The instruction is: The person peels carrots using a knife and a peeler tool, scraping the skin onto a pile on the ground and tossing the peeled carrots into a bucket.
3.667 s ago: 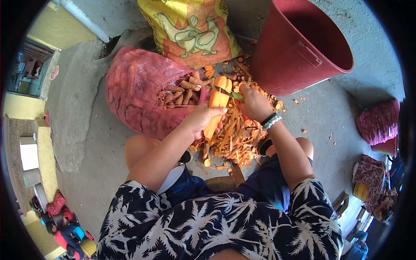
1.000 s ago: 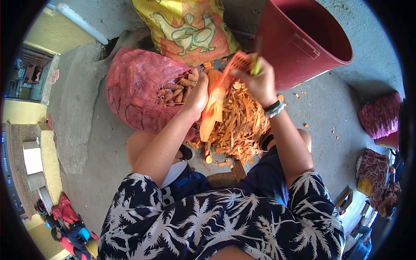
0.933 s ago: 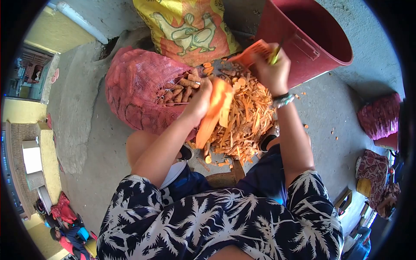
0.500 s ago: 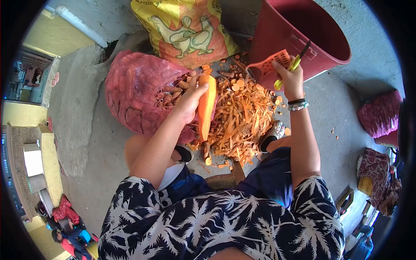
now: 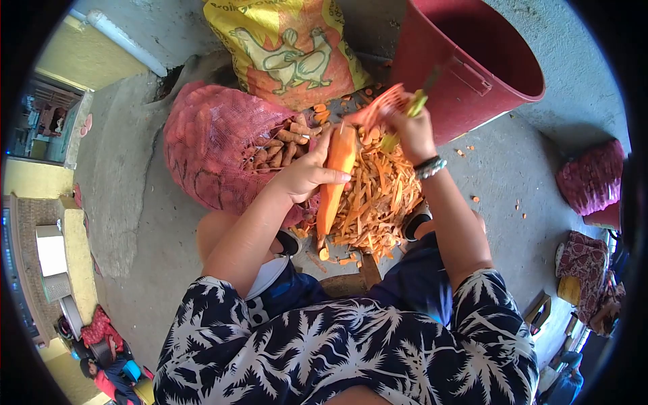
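Note:
My left hand (image 5: pixel 312 177) is closed around a large carrot (image 5: pixel 337 169), mostly bright orange and smooth, its thick end pointing away from me. In my right hand (image 5: pixel 413 135) are an orange peeler (image 5: pixel 378 110) with a perforated body and a knife (image 5: pixel 417 102) with a yellow-green handle; both are smeared by motion. The peeler's tip is at the carrot's far end; whether it touches cannot be made out. Beneath the hands lies a heap of carrot peelings (image 5: pixel 378 202) on the floor. Unpeeled carrots (image 5: pixel 290 138) show at the mouth of a red mesh sack (image 5: pixel 209 148).
A yellow feed sack (image 5: pixel 287 57) with a bird print stands ahead, beside a large red bin (image 5: pixel 439 74). Another filled mesh sack (image 5: pixel 594 177) is by the right wall. Carrot bits dot the concrete floor (image 5: pixel 503 175). A person (image 5: pixel 108 374) is at the lower left.
My right hand has swung left with the peeler and knife, bringing the peeler to the carrot's far end. My left hand has shifted slightly right and nearer me with the carrot.

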The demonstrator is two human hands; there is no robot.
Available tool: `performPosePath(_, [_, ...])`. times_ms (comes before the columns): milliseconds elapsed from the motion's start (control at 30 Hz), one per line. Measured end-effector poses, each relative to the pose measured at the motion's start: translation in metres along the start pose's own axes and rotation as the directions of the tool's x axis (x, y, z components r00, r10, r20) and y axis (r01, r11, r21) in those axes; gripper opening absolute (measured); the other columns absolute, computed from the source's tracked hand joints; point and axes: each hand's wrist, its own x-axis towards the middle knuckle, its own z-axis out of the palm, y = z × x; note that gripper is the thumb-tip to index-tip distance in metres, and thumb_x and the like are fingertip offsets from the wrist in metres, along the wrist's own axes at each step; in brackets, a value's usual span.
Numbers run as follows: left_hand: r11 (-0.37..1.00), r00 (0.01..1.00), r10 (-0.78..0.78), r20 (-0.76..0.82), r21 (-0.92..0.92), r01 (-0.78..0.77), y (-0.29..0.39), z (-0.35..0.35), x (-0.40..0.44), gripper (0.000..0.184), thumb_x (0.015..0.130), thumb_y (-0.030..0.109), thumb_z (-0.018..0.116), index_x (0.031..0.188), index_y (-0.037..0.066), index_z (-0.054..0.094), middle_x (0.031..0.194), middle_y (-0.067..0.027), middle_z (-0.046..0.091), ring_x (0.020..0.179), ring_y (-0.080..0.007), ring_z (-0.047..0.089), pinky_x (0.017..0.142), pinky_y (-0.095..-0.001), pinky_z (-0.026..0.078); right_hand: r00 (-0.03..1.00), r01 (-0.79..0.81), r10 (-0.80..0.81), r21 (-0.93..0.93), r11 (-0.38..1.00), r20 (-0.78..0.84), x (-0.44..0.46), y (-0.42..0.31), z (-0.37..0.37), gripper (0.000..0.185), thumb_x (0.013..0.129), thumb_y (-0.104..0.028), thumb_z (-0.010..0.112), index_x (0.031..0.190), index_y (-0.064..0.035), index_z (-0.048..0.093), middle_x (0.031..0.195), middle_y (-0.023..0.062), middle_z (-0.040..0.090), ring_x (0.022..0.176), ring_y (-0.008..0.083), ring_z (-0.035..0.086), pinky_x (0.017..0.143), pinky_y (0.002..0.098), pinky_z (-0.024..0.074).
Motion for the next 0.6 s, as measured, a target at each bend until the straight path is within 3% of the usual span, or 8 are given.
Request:
performPosePath(67, [0.998, 0.991, -0.067, 0.114, 0.018, 0.065, 0.003, 0.002, -0.005, 0.099, 0.065, -0.007, 0.064, 0.14, 0.023, 0.006, 0.112, -0.0066, 0.043, 0.097, -0.0183, 0.05, 0.081, -0.0298, 0.045, 0.905, 0.082, -0.086, -0.028, 0.996, -0.417, 0.029, 0.014, -0.023, 0.01, 0.078, -0.004, 0.064, 0.08, -0.0059, 0.054, 0.068, 0.0019, 0.057, 0.052, 0.0076, 0.051, 0.044, 0.0202, 0.0407])
performPosePath(100, [0.998, 0.991, -0.059, 0.119, 0.005, 0.059, 0.006, 0.004, -0.007, 0.089, 0.068, -0.006, 0.064, 0.136, 0.021, 0.014, 0.112, -0.0072, 0.043, 0.094, -0.0199, 0.054, 0.078, -0.0331, 0.048, 0.873, 0.087, -0.041, 0.073, 0.994, -0.486, 0.034, 0.011, -0.033, 0.011, 0.077, -0.003, 0.064, 0.078, -0.0053, 0.053, 0.066, 0.002, 0.057, 0.051, 0.0083, 0.051, 0.044, 0.0206, 0.0405])
performPosePath(133, [0.998, 0.992, -0.06, 0.115, 0.005, 0.059, 0.006, 0.002, -0.007, 0.089, 0.068, -0.006, 0.064, 0.136, 0.021, 0.014, 0.112, -0.0072, 0.043, 0.094, -0.0199, 0.054, 0.078, -0.0331, 0.048, 0.873, 0.134, -0.049, 0.142, 0.981, -0.485, 0.038, 0.011, -0.042, 0.012, 0.077, -0.003, 0.064, 0.077, -0.0054, 0.053, 0.065, 0.002, 0.057, 0.048, 0.0089, 0.05, 0.043, 0.0209, 0.0401])
performPosePath(233, [0.978, 0.961, -0.188, -0.203, -0.133, 0.163, 0.004, -0.007, 0.0, 0.082, 0.071, -0.004, 0.066, 0.131, 0.016, 0.013, 0.107, -0.0115, 0.042, 0.088, -0.0254, 0.056, 0.07, -0.0415, 0.054, 0.91, 0.127, -0.059, 0.14, 0.982, -0.411, 0.03, 0.006, -0.044, 0.013, 0.078, -0.003, 0.064, 0.079, -0.0054, 0.051, 0.067, 0.0023, 0.057, 0.048, 0.0094, 0.05, 0.044, 0.0217, 0.0402])
performPosePath(333, [0.999, 0.899, -0.026, -0.437, -0.05, 0.005, -0.015, -0.033, 0.017, 0.066, 0.078, 0.007, 0.063, 0.124, 0.013, 0.016, 0.111, -0.0127, 0.04, 0.1, -0.0263, 0.049, 0.077, -0.0477, 0.049, 0.937, 0.06, 0.014, 0.198, 0.978, -0.35, 0.018, 0.006, -0.035, 0.017, 0.077, 0.0, 0.064, 0.085, -0.0042, 0.049, 0.07, 0.0028, 0.057, 0.049, 0.01, 0.051, 0.043, 0.0221, 0.0409])
performPosePath(367, [0.988, 0.883, -0.002, -0.47, -0.135, -0.069, -0.003, -0.019, 0.013, 0.063, 0.08, 0.012, 0.063, 0.123, 0.012, 0.016, 0.114, -0.0122, 0.037, 0.106, -0.0254, 0.043, 0.08, -0.0507, 0.046, 0.945, 0.057, 0.015, 0.211, 0.976, -0.325, 0.016, 0.006, -0.035, 0.018, 0.077, 0.0, 0.063, 0.086, -0.0042, 0.049, 0.071, 0.0029, 0.057, 0.05, 0.0101, 0.051, 0.044, 0.0224, 0.0411])
performPosePath(500, [0.993, 0.809, 0.061, -0.585, -0.047, -0.108, -0.006, -0.025, 0.018, 0.048, 0.084, 0.013, 0.058, 0.115, 0.012, 0.021, 0.112, -0.0129, 0.04, 0.094, -0.0291, 0.054, 0.065, -0.049, 0.053, 0.947, 0.028, 0.044, 0.218, 0.975, -0.319, 0.013, 0.008, -0.036, 0.017, 0.077, -0.001, 0.063, 0.086, -0.0042, 0.049, 0.072, 0.0029, 0.057, 0.052, 0.0105, 0.051, 0.047, 0.023, 0.0414])
performPosePath(600, [0.991, 0.819, 0.064, -0.57, -0.059, -0.119, 0.003, -0.022, 0.015, 0.065, 0.077, 0.014, 0.067, 0.121, 0.009, 0.018, 0.109, -0.0105, 0.041, 0.093, -0.0224, 0.052, 0.077, -0.04, 0.049, 0.945, 0.013, 0.073, 0.261, 0.965, -0.319, 0.013, 0.008, -0.036, 0.016, 0.077, -0.001, 0.063, 0.085, -0.0043, 0.05, 0.073, 0.0031, 0.057, 0.053, 0.0107, 0.052, 0.048, 0.0232, 0.0418])
